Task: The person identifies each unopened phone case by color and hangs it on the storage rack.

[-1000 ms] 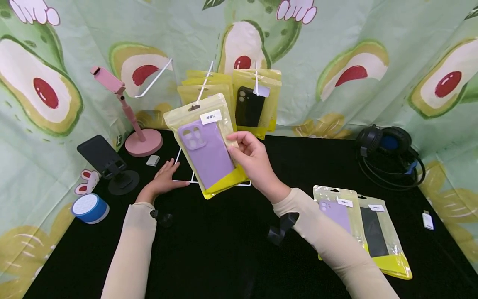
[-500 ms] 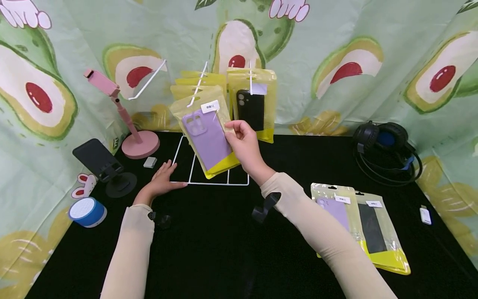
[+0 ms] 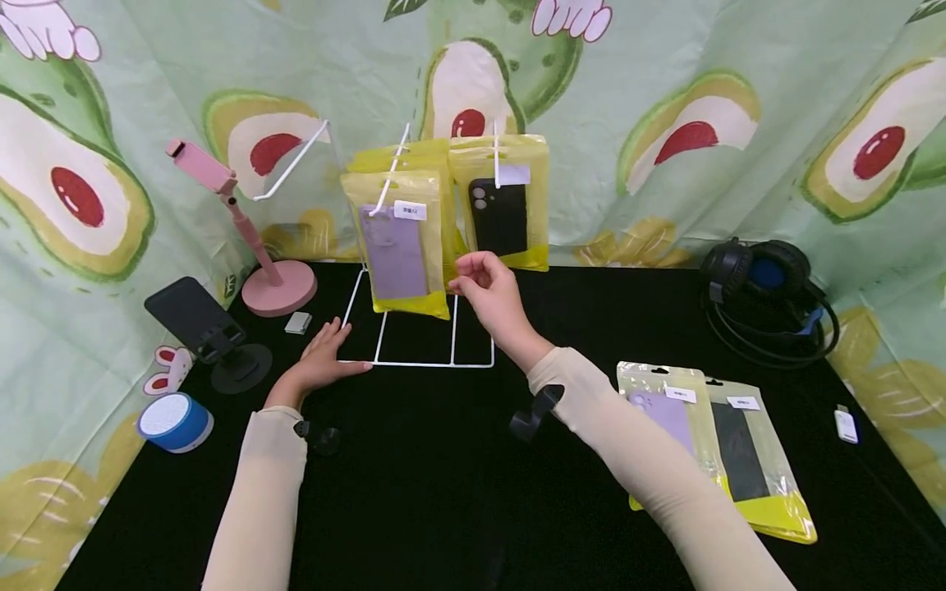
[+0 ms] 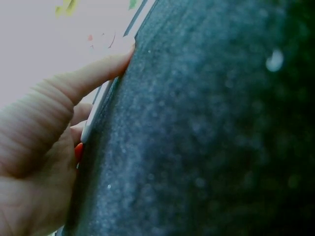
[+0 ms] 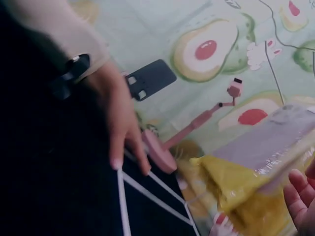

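Observation:
A zip bag holding a purple phone case [image 3: 397,250] hangs from the middle hook of the white wire rack [image 3: 436,364], in front of other yellow bags. Just right of its lower edge is my right hand [image 3: 493,300], fingers loosely bent and holding nothing. In the right wrist view, the fingertips [image 5: 296,196] show beside the purple-case bag [image 5: 266,152]. My left hand [image 3: 319,359] rests on the rack's front left base corner with straight fingers and spread thumb. The left wrist view shows the thumb [image 4: 98,73] touching the white wire.
A bagged black phone case [image 3: 498,217] hangs on the right hook; the left hook [image 3: 291,164] is bare. Two more bags [image 3: 668,423] lie at right, near headphones [image 3: 761,283] and a USB stick [image 3: 846,424]. Pink stand [image 3: 277,287], phone stand [image 3: 240,365] and blue speaker [image 3: 175,423] stand left.
The purple-case bag went back onto the middle hook and now hangs nearly straight. My right hand let go of its edge. The left hand stayed on the rack base.

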A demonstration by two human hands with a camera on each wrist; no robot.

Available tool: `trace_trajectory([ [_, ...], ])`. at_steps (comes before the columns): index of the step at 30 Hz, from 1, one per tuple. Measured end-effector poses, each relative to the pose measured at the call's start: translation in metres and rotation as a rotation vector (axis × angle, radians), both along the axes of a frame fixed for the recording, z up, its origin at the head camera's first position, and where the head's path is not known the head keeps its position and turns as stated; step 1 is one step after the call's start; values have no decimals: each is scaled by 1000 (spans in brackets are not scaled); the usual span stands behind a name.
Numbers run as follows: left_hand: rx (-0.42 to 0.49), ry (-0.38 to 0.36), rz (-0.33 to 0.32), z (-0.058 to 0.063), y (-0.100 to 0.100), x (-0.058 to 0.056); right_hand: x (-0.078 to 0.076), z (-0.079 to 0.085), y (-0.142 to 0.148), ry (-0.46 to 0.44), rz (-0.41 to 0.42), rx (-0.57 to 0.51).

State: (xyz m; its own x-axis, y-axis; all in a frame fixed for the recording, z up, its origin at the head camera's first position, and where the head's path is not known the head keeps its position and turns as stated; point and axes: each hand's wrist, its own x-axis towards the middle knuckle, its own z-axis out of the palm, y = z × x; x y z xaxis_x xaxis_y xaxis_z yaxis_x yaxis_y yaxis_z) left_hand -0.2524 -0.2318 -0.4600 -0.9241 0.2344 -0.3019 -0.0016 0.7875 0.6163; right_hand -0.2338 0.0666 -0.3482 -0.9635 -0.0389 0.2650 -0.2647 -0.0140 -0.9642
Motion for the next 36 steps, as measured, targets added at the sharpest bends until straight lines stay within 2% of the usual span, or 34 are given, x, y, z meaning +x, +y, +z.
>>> trace_trajectory([
  [4,9,6,-11,-1,-1,-1,19,-16,32,-32,55,49],
  [7,11,11,-17,-1,-1,-1,34,-31,62,-95,69,79],
  [11,8,19,-17,-1,-3,1,52,-49,105,-163,36,115],
  [13,9,22,-16,-1,-3,1,61,-53,127,-189,-1,181],
  [15,9,22,-17,-1,-3,1,71,-52,150,-217,-36,286],
  [18,8,26,-19,-1,-2,1,84,-48,184,-250,-89,517],
  [23,12,23,-14,2,0,1,108,-43,231,-314,-112,789],
  [27,4,19,-16,2,0,0,121,-46,258,-420,-70,904],
  [31,-7,12,-9,1,-1,-1,127,-50,273,-545,-51,988],
  [33,-9,14,-7,0,-2,-1,128,-52,276,-588,-59,994],
  [36,-5,17,-10,0,-2,-1,131,-57,277,-605,-67,980],
])
